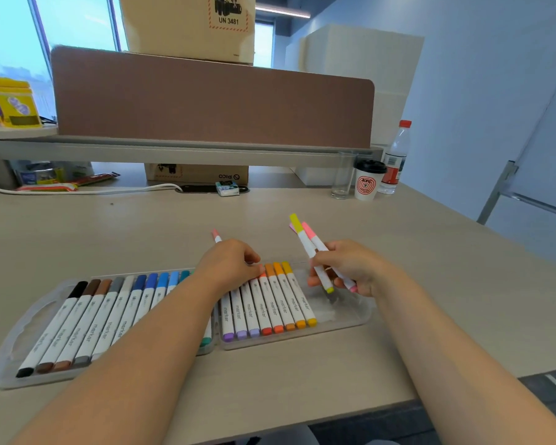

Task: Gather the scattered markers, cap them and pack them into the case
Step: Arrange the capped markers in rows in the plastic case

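Note:
A clear plastic marker case (347, 316) lies open in two halves on the desk. The left half holds a row of black, brown, grey and blue markers (87, 319); the right half holds purple, orange and yellow ones (270, 303), with bare room at its right end. My left hand (230, 263) hovers over the middle of the case and grips a pink-capped marker (216, 236) whose tip sticks out behind it. My right hand (350, 268) holds a yellow-green marker (305, 242) and a pink marker (315, 240), with a third cap peeking behind them, above the case's right end.
At the back right stand a paper coffee cup (368, 181), a clear glass (342, 176) and a water bottle (395, 159). A brown divider panel (212, 97) rises on a raised shelf, with a cardboard box (196, 173) and white cable (87, 191) beneath it. The desk edge runs close to me.

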### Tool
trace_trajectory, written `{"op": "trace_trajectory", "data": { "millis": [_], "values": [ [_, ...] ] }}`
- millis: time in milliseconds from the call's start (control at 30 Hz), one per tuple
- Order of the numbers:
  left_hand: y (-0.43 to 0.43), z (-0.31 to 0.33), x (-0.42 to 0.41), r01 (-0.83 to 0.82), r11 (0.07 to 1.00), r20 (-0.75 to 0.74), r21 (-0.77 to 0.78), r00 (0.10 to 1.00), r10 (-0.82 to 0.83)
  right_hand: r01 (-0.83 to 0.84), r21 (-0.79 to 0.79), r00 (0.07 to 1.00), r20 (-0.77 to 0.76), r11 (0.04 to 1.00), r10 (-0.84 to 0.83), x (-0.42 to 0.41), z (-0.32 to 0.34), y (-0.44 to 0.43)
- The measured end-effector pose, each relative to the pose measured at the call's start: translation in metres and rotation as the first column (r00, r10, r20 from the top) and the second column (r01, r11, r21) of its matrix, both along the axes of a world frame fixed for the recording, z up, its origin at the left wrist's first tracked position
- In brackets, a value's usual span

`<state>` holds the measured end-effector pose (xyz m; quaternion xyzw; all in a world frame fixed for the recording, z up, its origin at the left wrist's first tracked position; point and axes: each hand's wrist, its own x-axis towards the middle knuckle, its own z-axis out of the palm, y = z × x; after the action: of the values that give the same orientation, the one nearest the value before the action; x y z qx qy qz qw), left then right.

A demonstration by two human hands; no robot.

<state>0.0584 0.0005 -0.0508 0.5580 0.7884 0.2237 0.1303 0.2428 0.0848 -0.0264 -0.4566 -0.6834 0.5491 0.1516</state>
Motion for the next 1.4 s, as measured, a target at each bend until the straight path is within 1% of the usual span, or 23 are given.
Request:
{"op": "trace_trajectory", "data": {
  "millis": [133, 367, 500, 567, 767, 867, 1000, 1067, 1133, 1233, 1400],
  "values": [
    [0.0, 0.001, 0.0, 0.005, 1.0, 0.003, -0.013, 1.0, -0.004, -0.026, 0.035, 1.0, 0.004, 0.999, 0.026, 0.007, -0.006, -0.006],
    [0.0, 0.001, 0.0, 0.001, 1.0, 0.007, -0.017, 1.0, -0.001, 0.02, 0.176, 0.999, 0.028, 0.984, -0.026, 0.0, -0.013, -0.014],
    [-0.001, 0.002, 0.0, 0.006, 1.0, 0.022, -0.023, 1.0, -0.005, 0.006, 0.243, 0.996, 0.087, 0.97, -0.028, -0.005, -0.014, -0.018],
    [-0.001, 0.002, 0.0, 0.007, 1.0, 0.027, -0.023, 1.0, -0.006, -0.002, 0.252, 0.994, 0.102, 0.968, -0.024, -0.005, -0.015, -0.02],
    [-0.001, 0.003, 0.001, 0.003, 1.0, 0.039, -0.03, 0.999, -0.002, 0.066, 0.145, 0.996, -0.075, 0.987, -0.055, -0.001, -0.017, -0.017],
    [-0.002, 0.003, 0.002, -0.001, 0.999, 0.045, -0.034, 0.999, 0.003, 0.069, 0.033, 0.984, -0.166, 0.997, -0.063, 0.001, -0.017, -0.015],
    [-0.002, 0.003, 0.002, -0.003, 1.0, 0.05, -0.028, 0.999, 0.004, 0.047, -0.046, 0.974, -0.221, 0.998, -0.056, 0.006, -0.017, -0.012],
    [-0.002, 0.004, 0.002, -0.002, 1.0, 0.054, -0.026, 0.999, 0.004, 0.04, -0.056, 0.968, -0.245, 0.998, -0.053, 0.009, -0.017, -0.011],
    [-0.002, 0.004, 0.002, -0.003, 1.0, 0.056, -0.025, 0.998, 0.005, 0.056, -0.018, 0.972, -0.23, 0.998, -0.058, 0.01, -0.017, -0.012],
    [-0.001, 0.004, 0.002, -0.004, 1.0, 0.053, -0.028, 0.999, 0.005, 0.092, 0.118, 0.987, -0.141, 0.989, -0.075, 0.006, -0.019, -0.017],
    [-0.001, 0.005, 0.002, -0.006, 0.999, 0.057, -0.034, 0.998, 0.008, 0.104, 0.278, 0.994, -0.07, 0.955, -0.088, -0.005, -0.022, -0.021]
  ]
}}
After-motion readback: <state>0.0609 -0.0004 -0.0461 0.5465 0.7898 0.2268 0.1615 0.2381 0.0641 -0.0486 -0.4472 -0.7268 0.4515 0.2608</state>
